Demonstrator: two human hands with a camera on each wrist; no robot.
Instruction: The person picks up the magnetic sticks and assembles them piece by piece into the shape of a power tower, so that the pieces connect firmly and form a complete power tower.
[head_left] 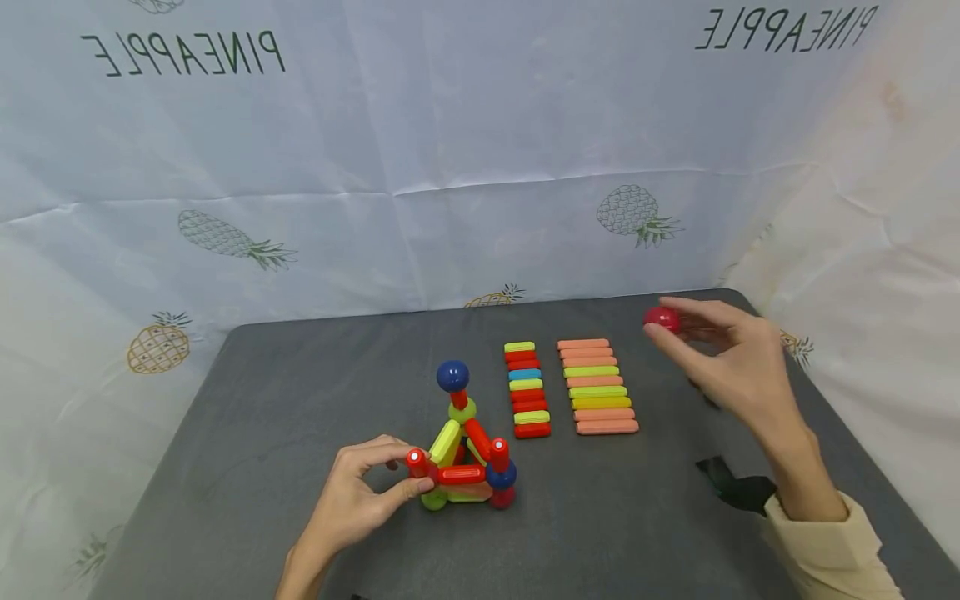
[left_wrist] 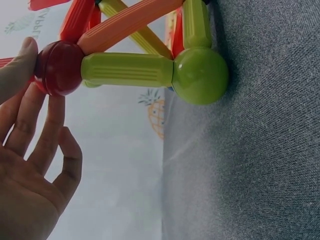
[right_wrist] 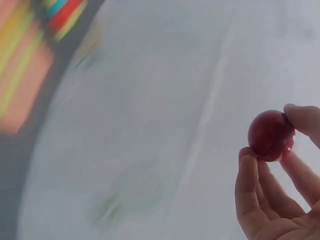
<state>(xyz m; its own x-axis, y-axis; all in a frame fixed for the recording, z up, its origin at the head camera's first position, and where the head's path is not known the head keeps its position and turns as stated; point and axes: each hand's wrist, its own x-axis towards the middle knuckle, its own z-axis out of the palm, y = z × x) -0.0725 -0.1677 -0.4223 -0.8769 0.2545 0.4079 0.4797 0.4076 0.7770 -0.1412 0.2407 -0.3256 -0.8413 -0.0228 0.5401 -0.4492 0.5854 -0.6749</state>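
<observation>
Right hand (head_left: 738,358) pinching red ball (head_left: 662,319) between thumb and fingertips, well apart from toy frame (head_left: 462,474). Left hand (head_left: 360,492) pinching frame's dark-red corner ball (left_wrist: 61,69), thumb and fingers both touching.

A pale cloth (head_left: 487,108) hung behind a dark grey table (head_left: 300,383) with rounded far corners. The cloth carried green and orange pineapple prints (head_left: 628,210) and mirrored "PINEAPPLE" lettering (head_left: 187,54). A horizontal crease (head_left: 480,186) crossed it. Its right side appeared warmer in tone.

Both hands (head_left: 357,493) pinch (right one (head_left: 744,363) farther forward).
</observation>
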